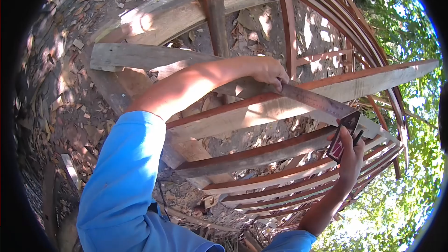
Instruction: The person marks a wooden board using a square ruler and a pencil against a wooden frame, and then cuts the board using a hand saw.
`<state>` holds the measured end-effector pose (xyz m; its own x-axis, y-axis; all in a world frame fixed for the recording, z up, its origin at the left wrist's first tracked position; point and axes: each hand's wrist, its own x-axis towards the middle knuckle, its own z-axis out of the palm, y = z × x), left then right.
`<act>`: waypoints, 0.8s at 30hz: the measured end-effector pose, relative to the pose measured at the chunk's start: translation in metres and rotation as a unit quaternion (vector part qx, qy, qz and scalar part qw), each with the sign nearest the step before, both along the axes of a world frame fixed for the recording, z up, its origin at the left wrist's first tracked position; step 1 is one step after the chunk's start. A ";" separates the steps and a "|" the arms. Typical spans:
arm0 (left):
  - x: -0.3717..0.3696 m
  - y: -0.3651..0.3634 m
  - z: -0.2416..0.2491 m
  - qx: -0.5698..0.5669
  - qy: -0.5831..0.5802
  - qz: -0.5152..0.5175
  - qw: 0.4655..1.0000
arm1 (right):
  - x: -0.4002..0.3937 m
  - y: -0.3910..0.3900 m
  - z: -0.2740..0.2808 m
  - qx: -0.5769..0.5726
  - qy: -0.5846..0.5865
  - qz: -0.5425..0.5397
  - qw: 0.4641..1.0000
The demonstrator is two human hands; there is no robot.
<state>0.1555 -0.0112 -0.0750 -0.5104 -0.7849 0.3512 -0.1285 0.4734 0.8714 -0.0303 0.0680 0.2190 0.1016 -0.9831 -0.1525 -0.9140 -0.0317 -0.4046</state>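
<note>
A try square (322, 102) with a long, worn metal ruler blade lies across the upper edge of a wooden beam (373, 75). My left hand (271, 71) pinches the far end of the blade, its fingers closed. At the other end, my right hand (350, 151) is closed round the square's dark handle (337, 148), which has a reddish face. A slim dark stick, perhaps a pencil or marker (358, 136), pokes out between my right fingers. A plank (135, 56) passes under my left forearm.
Several curved wooden ribs (280, 177) run side by side below the beam. An upright post (214, 14) and a reddish upright (285, 23) stand beyond my left arm, near a thick curved timber (163, 16). Wood chips and leaves cover the ground (60, 88).
</note>
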 end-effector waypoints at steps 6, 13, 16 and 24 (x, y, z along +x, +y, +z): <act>0.005 0.005 0.003 -0.018 -0.019 0.020 0.999 | -0.001 0.003 0.007 -0.007 0.063 0.001 0.998; 0.000 0.002 -0.005 -0.054 -0.042 0.026 0.997 | -0.002 0.008 0.007 -0.058 0.063 0.056 0.995; -0.001 -0.002 -0.007 -0.053 -0.063 0.025 0.996 | -0.008 0.005 0.005 -0.106 0.063 0.063 0.990; -0.001 0.000 -0.006 -0.046 -0.082 0.032 0.995 | 0.008 0.069 0.010 -0.327 -0.089 0.234 0.911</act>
<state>0.1549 -0.0112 -0.0813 -0.5159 -0.7864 0.3399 -0.2975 0.5365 0.7897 -0.0219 0.1369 0.2288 0.4991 -0.7009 0.5095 -0.6604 -0.6884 -0.3001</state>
